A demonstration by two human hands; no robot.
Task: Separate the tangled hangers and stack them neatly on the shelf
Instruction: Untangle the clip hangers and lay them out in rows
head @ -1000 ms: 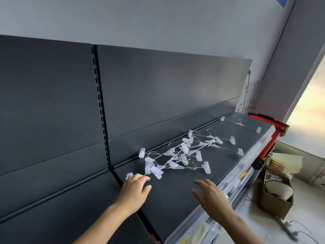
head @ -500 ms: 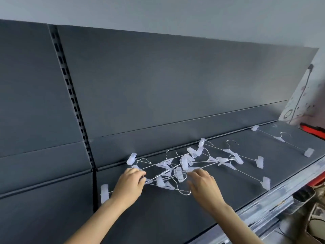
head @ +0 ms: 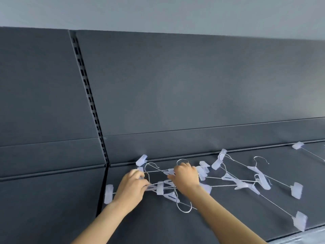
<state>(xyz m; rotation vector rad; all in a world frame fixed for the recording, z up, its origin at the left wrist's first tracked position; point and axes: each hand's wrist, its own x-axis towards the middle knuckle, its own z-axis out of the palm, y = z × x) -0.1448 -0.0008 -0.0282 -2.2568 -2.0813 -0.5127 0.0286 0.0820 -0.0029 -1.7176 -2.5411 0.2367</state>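
Note:
A tangle of wire hangers (head: pixel 228 178) with pale translucent clips lies on the dark grey shelf (head: pixel 246 224), spread from the shelf's left end toward the right. My left hand (head: pixel 131 188) grips the wires at the tangle's left end, fingers curled round them. My right hand (head: pixel 184 176) grips wires and a clip in the middle of the tangle, a little further back. One more hanger (head: pixel 307 152) lies apart at the far right, cut off by the frame.
The shelf's dark back panel (head: pixel 193 94) rises right behind the hangers. A slotted upright (head: pixel 88 95) divides this bay from the one on the left. The shelf's pale front edge (head: pixel 302 237) shows at the lower right.
Both hands went from hovering near the shelf's front to gripping the tangle. The view has swung left and closer, so the floor and boxes at the right are gone.

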